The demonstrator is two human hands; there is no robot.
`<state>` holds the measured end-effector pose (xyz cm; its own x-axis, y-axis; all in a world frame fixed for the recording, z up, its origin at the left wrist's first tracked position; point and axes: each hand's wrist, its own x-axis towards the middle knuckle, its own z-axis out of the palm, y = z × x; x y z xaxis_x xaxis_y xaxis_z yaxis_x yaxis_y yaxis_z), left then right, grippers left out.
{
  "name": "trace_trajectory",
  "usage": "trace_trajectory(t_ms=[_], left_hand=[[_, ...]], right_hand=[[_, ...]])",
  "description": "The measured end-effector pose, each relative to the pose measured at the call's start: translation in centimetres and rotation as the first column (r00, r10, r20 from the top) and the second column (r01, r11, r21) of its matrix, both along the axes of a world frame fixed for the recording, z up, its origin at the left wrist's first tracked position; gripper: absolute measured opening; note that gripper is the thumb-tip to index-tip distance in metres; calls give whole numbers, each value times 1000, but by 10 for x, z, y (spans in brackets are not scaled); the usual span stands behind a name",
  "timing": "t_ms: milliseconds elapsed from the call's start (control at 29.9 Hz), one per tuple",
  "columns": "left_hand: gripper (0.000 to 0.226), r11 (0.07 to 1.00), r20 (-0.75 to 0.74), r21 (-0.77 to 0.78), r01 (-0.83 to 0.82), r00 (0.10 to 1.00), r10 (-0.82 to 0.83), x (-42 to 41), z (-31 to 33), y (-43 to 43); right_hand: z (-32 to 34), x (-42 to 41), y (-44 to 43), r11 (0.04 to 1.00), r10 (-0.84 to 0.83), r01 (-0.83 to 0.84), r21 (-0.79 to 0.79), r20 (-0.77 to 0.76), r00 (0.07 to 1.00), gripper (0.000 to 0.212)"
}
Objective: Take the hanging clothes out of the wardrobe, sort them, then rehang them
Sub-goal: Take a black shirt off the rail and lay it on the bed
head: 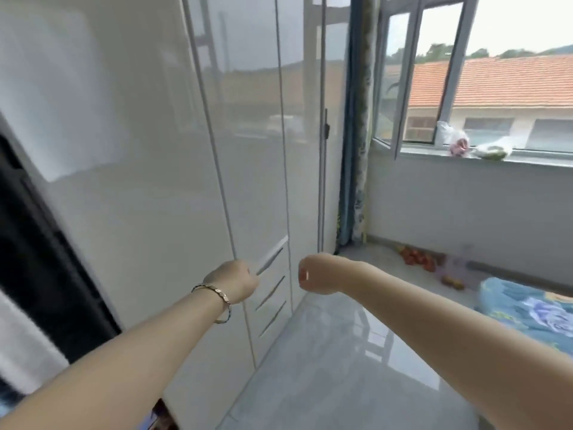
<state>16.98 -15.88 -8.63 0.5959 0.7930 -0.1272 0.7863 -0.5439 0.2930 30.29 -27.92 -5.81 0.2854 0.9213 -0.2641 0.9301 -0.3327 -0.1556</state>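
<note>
A tall glossy white wardrobe (148, 169) fills the left and middle of the view. A dark opening (34, 243) shows at its far left; no clothes can be seen inside. My left hand (234, 282), with a bracelet on the wrist, is curled at the vertical edge of a wardrobe door (217, 169) and seems to grip it. My right hand (314, 273) is curled into a fist just in front of the wardrobe's right corner, and nothing shows in it. The frame is blurred.
Several drawer handles (269, 293) sit low between my hands. A curtain (356, 150) hangs right of the wardrobe beside an open window (412, 88) with bags on the sill (459, 144). A blue floral bedcover (527, 308) and small items on the floor (417, 259) lie at right.
</note>
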Motion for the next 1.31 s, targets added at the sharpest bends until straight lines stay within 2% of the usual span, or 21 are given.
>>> trace_trajectory(t_ms=[134,268,402,502,602,636,703,770,904,1038,1104,1205,1305], left_hand=[[12,960,44,0,-279,959,278,-71,26,78],[19,858,117,76,-508,859,499,-135,53,126],[28,722,197,106,-683,726,658,-195,85,150],[32,622,223,165,-765,644,732,-239,111,157],[38,526,255,193,-828,560,788,-281,138,159],[38,493,261,200,-847,531,806,-295,146,161],[34,432,279,218,-875,479,832,-319,159,163],[30,387,287,249,-888,449,846,-341,171,166],[32,381,306,300,-874,467,830,-377,193,183],[31,412,320,341,-845,516,795,-405,210,209],[33,436,318,365,-823,550,772,-415,216,222],[31,431,366,409,-804,577,730,-425,220,240],[32,389,452,450,-804,581,677,-429,221,252]], right_hand=[[37,-49,106,969,208,-215,119,75,975,30],[64,-99,195,917,360,-360,170,32,932,26],[100,-159,262,825,555,-530,197,-101,826,16],[125,-210,292,712,691,-649,269,-108,714,10],[145,-261,311,674,724,-633,381,-169,669,21],[150,-277,318,629,757,-653,422,-141,638,24],[164,-304,335,599,777,-632,492,-168,606,21],[177,-331,353,587,764,-523,618,-210,610,17],[207,-380,395,583,728,-361,728,-272,629,19],[231,-411,437,679,616,-242,693,-360,700,31],[232,-415,453,708,599,-270,652,-353,719,27],[223,-424,468,805,545,-267,530,-481,687,27],[217,-435,480,814,536,-275,512,-478,696,16]])
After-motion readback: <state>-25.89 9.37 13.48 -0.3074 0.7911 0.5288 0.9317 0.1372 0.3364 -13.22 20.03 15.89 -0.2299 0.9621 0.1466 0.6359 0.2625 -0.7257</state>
